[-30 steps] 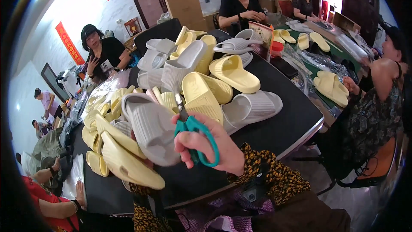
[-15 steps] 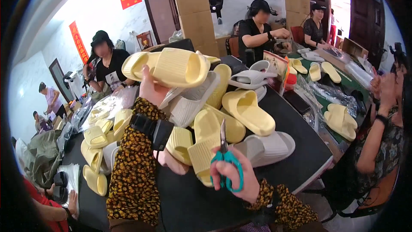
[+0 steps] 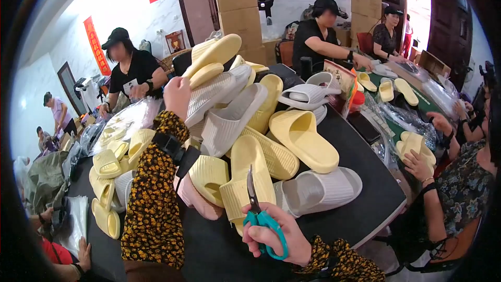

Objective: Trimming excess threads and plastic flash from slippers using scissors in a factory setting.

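My left hand [image 3: 177,96] is closed at the near end of a pair of yellow slippers [image 3: 215,57], which sit tilted on top of the pile; its fingertips are partly hidden. In my right hand [image 3: 282,232] are scissors with teal handles [image 3: 272,230], blades pointing up and away over the near slippers. Under them lies a yellow slipper [image 3: 245,162] with a ribbed strap. Around it are a larger yellow slipper [image 3: 308,141], a light grey slipper [image 3: 326,190], more grey slippers [image 3: 229,120] and a pink slipper [image 3: 198,198] beneath my left forearm.
A black table [image 3: 360,146] bears the heap. More yellow slippers [image 3: 107,193] and clear plastic bags [image 3: 128,122] lie at left. To the right, a green table [image 3: 412,120] holds slippers and plastic wrap. Several co-workers sit around, one with a hand [image 3: 417,167] on yellow slippers. Cardboard boxes [image 3: 237,10] stand behind.
My left hand has carried the yellow slippers away from me and set them tilted against the pile. My right hand with the scissors has shifted slightly down and left.
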Available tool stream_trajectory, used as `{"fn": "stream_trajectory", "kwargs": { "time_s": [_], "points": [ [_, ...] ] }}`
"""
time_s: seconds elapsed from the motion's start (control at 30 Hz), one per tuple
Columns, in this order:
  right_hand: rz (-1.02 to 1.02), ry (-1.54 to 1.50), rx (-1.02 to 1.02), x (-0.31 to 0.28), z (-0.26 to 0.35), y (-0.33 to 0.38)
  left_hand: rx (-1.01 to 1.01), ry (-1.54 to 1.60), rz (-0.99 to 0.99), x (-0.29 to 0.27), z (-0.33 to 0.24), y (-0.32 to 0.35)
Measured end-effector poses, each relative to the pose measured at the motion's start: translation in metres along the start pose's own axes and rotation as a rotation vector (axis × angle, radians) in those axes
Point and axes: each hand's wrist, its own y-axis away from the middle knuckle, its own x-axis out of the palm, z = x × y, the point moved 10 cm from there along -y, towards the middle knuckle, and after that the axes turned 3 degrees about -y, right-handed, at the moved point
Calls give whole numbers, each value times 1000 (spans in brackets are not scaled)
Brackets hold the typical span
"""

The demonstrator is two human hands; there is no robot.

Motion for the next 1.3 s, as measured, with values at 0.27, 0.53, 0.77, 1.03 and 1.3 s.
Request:
{"fn": "stream_trajectory", "kwargs": {
  "time_s": [0.27,0.53,0.77,1.03,1.3],
  "points": [
    [80,25,-8,7,-4,2,1,-530,592,-6,34,42],
    [1,-11,41,4,-1,5,175,-489,653,24,81,54],
    [-8,18,-154,15,15,1,207,-470,536,42,87,23],
    [-104,126,-200,9,15,0,286,-261,386,47,52,23],
    [-130,137,-97,-4,0,-10,77,-335,614,-64,62,31]
  ]
}}
